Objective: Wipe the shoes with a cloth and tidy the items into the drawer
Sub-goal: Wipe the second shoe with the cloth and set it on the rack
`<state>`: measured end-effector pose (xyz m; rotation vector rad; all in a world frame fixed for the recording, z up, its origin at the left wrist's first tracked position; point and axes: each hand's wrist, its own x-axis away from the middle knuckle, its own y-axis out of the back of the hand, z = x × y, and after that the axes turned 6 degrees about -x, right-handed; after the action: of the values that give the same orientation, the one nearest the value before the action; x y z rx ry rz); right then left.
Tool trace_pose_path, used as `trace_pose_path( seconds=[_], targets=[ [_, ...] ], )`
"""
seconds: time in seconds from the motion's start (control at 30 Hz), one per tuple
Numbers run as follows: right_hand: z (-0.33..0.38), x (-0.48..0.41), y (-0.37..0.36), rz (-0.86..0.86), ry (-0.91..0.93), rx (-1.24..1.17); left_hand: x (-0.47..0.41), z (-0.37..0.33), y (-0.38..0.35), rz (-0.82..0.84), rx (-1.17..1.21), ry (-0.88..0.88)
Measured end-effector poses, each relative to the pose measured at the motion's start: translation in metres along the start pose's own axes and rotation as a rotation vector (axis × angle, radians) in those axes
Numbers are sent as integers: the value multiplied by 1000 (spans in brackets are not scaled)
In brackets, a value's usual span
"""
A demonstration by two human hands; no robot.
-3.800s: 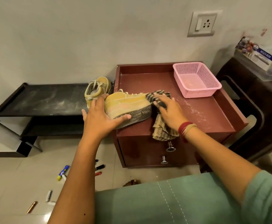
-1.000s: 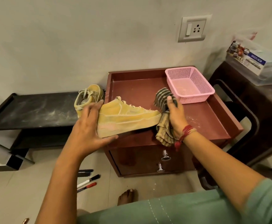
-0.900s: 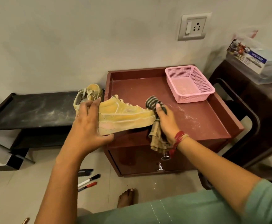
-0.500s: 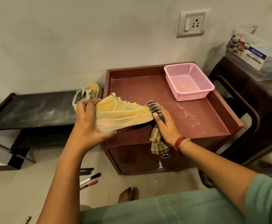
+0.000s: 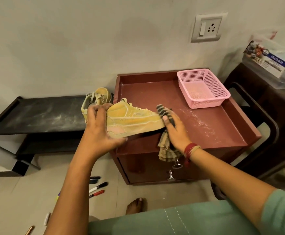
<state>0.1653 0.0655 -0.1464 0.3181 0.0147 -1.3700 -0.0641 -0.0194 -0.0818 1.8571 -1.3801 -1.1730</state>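
Bench: the black bench point(image 5: 36, 116) carries the second shoe point(image 5: 96, 97) at its right end, touching the cabinet and looking dusty.
Left hand: the left hand point(image 5: 101, 133) is wrapped round the heel of the yellow shoe point(image 5: 133, 119), thumb under the sole. It holds the shoe over the cabinet's point(image 5: 206, 133) front left corner.
Shoe: its side faces the camera, its toe points right, and pale dust streaks show.
Cloth: the striped cloth point(image 5: 163, 112) is bunched on the toe, with its tail hanging in front of the drawer point(image 5: 146, 167).
Right hand: the right hand point(image 5: 175, 131) has its fingers bent over the cloth, pinning it to the toe.
Doing it well: brace the heel firmly against the push. Stroke from toe towards heel, turning a fresh face of the cloth outward, and keep the tail off the knobs.
Changed: 3.8 seconds ago the sole faced the person; now the side does. A second ago the cloth was lifted clear of the toe; now it is back on it.
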Motion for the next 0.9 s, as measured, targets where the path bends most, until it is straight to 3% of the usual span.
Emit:
trace_pose_path(
  seconds=[0.07,0.23,0.33,0.4,0.57,0.73,0.8,0.9],
  targets=[
    [2,-2,3,-37,-70,-15,1,-1,0,-6,4,5],
    [5,14,-8,120,206,166,1,-1,2,16,15,24],
    [-2,-4,-1,-59,-42,36,4,3,7,111,39,16],
    [2,-1,-5,-92,-61,76,7,8,9,169,32,2],
    [13,18,-24,74,288,239,9,20,13,232,120,10],
    [22,-8,-15,-234,-105,36,17,26,17,94,342,76],
    [41,-3,-20,-293,-45,31,17,21,16,1,417,80],
    [88,18,-45,-218,249,-9,18,9,20,-162,507,66]
  ],
)
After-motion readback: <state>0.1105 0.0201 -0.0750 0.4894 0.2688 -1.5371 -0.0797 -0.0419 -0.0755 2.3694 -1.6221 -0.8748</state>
